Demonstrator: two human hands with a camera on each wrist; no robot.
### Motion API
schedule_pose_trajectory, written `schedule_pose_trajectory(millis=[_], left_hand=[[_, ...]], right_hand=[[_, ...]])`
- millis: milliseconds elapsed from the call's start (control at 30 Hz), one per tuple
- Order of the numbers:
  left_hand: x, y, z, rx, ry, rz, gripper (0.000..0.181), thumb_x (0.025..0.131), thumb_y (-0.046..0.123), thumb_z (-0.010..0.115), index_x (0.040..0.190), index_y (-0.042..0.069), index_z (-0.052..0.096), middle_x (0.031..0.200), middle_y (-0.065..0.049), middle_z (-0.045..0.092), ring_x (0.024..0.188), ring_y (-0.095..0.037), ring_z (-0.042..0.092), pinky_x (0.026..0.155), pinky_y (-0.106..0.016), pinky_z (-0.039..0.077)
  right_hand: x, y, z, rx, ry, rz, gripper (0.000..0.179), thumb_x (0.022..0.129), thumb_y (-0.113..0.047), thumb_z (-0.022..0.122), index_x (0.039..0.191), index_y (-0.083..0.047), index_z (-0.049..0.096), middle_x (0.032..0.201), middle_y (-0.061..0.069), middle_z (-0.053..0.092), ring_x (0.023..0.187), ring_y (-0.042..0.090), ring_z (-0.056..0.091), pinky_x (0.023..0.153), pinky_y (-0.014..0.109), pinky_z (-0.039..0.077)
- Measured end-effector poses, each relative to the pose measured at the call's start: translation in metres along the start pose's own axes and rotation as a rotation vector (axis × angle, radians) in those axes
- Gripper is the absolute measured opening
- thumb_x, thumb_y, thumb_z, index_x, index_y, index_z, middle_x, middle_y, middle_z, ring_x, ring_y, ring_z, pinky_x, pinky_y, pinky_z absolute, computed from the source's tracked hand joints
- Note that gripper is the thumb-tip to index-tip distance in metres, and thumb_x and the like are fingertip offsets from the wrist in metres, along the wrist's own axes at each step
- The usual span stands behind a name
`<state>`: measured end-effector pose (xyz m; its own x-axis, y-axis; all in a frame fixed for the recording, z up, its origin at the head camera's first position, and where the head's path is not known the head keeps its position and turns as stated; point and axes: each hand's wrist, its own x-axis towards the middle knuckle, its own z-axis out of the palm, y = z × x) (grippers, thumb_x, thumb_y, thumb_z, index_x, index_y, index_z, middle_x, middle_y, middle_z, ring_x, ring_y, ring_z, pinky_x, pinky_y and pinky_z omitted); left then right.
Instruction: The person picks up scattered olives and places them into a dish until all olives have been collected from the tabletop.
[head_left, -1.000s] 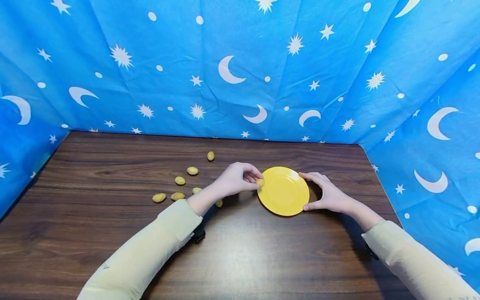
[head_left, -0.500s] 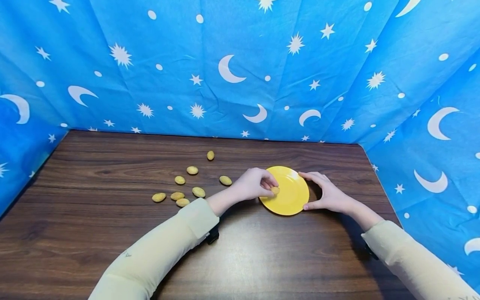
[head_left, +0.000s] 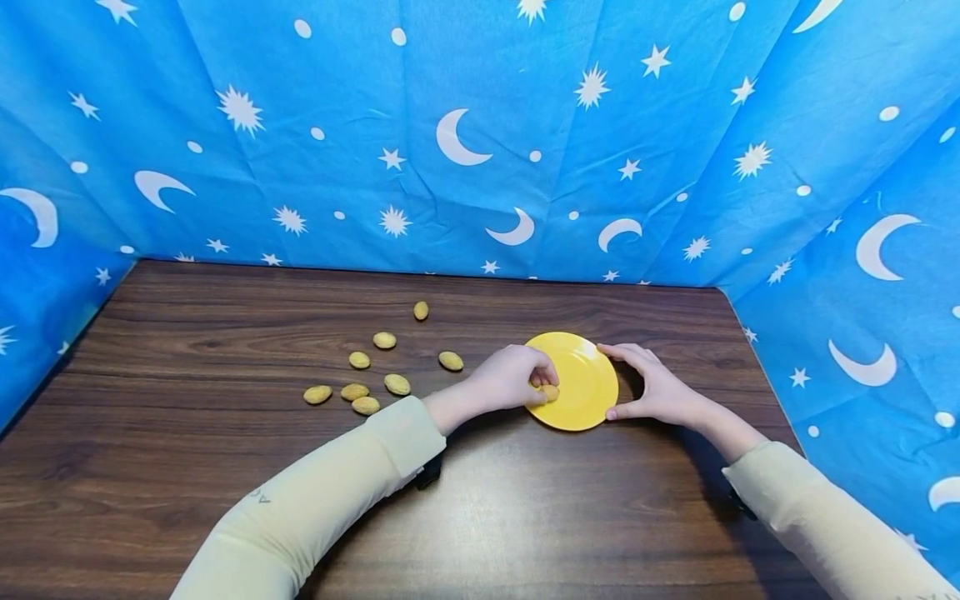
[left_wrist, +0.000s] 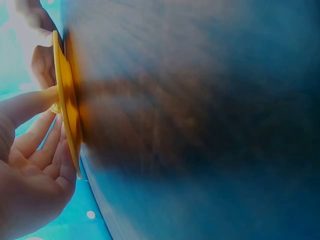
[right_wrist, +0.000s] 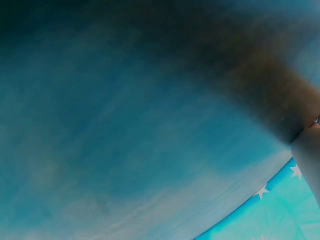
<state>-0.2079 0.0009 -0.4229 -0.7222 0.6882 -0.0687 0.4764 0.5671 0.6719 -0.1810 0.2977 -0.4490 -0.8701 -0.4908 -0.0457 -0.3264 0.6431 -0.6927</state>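
In the head view, a round yellow plate [head_left: 581, 392] lies on the table. My left hand [head_left: 508, 377] is over its left part, pinching a small yellow, oval, nut-like piece [head_left: 551, 392] between thumb and fingers, low at the plate's surface. The left wrist view shows the plate [left_wrist: 70, 105] edge-on, with the left fingers [left_wrist: 37, 145] at its face and the piece mostly hidden. My right hand [head_left: 652, 389] holds the plate's right rim, thumb at the near side and a finger at the far side. Only a sliver of that hand [right_wrist: 306, 150] appears in the right wrist view.
Several similar yellow pieces lie scattered left of the plate, among them one far piece [head_left: 422, 311] and one near the left forearm [head_left: 366, 405]. The dark wooden table [head_left: 525, 517] ends at a blue curtain [head_left: 337, 167] behind and at the sides.
My left hand has moved right from the plate's left rim to over the plate, then slightly down and nearer with the piece. My right hand and the plate have stayed put.
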Motion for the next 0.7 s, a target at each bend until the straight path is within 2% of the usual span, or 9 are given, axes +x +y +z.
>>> schedule_pose_trajectory(millis=[300, 533, 700], left_hand=[[0.001, -0.001, -0.001, -0.026, -0.012, 0.012, 0.014, 0.091, 0.009, 0.081, 0.105, 0.009, 0.078, 0.098, -0.003, 0.078, 0.09, -0.013, 0.066, 0.082, -0.023, 0.054], [-0.004, -0.006, -0.008, -0.106, 0.031, 0.013, 0.015, 0.092, 0.013, 0.082, 0.106, 0.007, 0.078, 0.095, -0.004, 0.076, 0.087, -0.012, 0.065, 0.08, -0.021, 0.053], [-0.011, -0.011, -0.016, -0.118, 0.052, 0.013, 0.016, 0.093, 0.007, 0.079, 0.108, 0.004, 0.077, 0.099, -0.007, 0.077, 0.088, -0.012, 0.066, 0.082, -0.021, 0.055]], right_hand=[[-0.001, -0.001, 0.0, -0.003, 0.003, 0.005, 0.095, 0.081, -0.024, 0.094, 0.16, -0.007, 0.043, 0.159, 0.021, 0.047, 0.147, 0.044, 0.036, 0.118, 0.075, 0.029], [0.0, -0.002, 0.001, -0.004, 0.003, 0.008, 0.095, 0.082, -0.025, 0.094, 0.16, -0.007, 0.043, 0.159, 0.02, 0.046, 0.146, 0.043, 0.036, 0.118, 0.075, 0.03], [0.0, -0.001, 0.001, -0.009, 0.003, 0.004, 0.096, 0.081, -0.024, 0.094, 0.16, -0.007, 0.043, 0.159, 0.021, 0.046, 0.147, 0.043, 0.035, 0.118, 0.074, 0.03]])
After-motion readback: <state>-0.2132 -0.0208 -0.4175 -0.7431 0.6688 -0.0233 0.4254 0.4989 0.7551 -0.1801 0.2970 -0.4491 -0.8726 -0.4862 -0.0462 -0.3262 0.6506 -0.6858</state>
